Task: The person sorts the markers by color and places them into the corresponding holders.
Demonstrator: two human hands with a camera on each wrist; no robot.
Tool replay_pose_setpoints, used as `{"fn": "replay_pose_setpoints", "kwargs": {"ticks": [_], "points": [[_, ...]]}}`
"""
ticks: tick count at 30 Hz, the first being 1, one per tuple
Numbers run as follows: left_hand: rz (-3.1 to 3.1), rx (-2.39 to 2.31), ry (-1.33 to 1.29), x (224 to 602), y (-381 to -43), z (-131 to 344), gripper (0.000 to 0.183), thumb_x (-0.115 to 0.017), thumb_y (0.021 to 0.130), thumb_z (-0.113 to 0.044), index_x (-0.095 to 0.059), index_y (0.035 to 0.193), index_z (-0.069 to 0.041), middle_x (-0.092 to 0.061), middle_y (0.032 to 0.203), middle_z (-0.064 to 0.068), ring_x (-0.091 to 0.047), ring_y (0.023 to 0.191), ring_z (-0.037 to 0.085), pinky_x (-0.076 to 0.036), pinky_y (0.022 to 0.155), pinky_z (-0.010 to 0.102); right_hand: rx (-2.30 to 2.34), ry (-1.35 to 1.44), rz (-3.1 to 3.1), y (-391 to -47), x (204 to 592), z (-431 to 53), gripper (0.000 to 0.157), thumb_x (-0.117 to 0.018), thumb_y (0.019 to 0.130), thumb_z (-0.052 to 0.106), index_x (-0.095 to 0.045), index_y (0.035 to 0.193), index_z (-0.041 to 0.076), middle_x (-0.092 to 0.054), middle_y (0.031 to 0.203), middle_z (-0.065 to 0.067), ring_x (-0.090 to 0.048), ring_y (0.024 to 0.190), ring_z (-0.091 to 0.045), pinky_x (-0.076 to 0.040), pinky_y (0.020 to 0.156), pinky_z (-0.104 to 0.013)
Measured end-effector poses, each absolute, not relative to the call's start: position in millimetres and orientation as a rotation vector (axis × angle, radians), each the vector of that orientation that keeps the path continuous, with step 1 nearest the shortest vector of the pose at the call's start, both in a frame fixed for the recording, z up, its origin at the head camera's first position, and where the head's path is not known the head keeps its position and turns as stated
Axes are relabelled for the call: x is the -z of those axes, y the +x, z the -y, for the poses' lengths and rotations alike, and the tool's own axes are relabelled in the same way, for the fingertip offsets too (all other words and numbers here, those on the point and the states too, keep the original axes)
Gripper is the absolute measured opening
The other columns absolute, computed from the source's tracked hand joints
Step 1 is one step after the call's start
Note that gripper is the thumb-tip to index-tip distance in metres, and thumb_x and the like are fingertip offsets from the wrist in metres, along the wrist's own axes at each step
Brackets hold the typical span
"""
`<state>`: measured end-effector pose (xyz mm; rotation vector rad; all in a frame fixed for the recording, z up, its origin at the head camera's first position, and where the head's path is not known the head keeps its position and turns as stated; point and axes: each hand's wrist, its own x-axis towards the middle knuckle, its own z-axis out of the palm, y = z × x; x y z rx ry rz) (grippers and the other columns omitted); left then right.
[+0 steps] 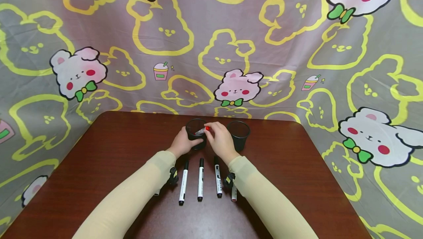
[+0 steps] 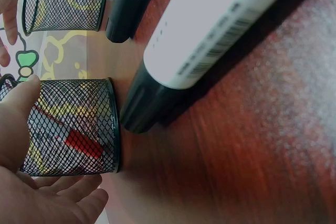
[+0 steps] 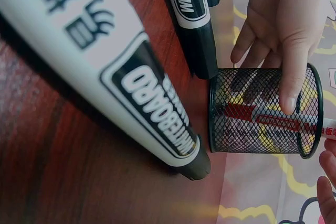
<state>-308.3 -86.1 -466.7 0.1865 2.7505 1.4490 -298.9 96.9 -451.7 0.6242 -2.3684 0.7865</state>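
My left hand (image 1: 183,142) grips a black mesh pen cup (image 2: 73,124) round its side, thumb on the near wall. Inside the cup a red-and-white whiteboard marker (image 3: 277,121) stands at a slant, its red cap low behind the mesh. Over the rim, my right hand (image 1: 220,141) pinches the marker's upper red end between thumb and finger. A second black mesh cup (image 1: 238,130) stands just right of the right hand. Nearer me, three white markers with black caps lie side by side: a left one (image 1: 183,183), a middle one (image 1: 201,180) and a right one (image 1: 218,178).
Another marker (image 1: 234,194) with a red end lies partly under the right wrist. By the left wrist, the end of one more pale object (image 1: 156,193) shows. The brown table (image 1: 281,165) reaches back to a patterned cloth (image 1: 185,62).
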Motion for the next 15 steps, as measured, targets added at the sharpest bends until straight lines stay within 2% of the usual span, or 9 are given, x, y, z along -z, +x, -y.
{"fn": "replay_pose_setpoints", "kwargs": {"ticks": [15], "points": [[-2.761,-1.434,0.198,465.2,-306.9,85.9,0.075,-0.081,0.091,-0.029,-0.041,0.147,0.001,-0.056,0.14,0.023,-0.06,0.126,0.038,-0.049,0.107,0.054,-0.788,0.624,2.376,-298.6,451.1,-95.8,0.022,-0.072,0.098,0.02,-0.072,0.118,0.012,-0.071,0.11,-0.005,-0.066,0.097,-0.022,-0.057,0.085,-0.039]]}}
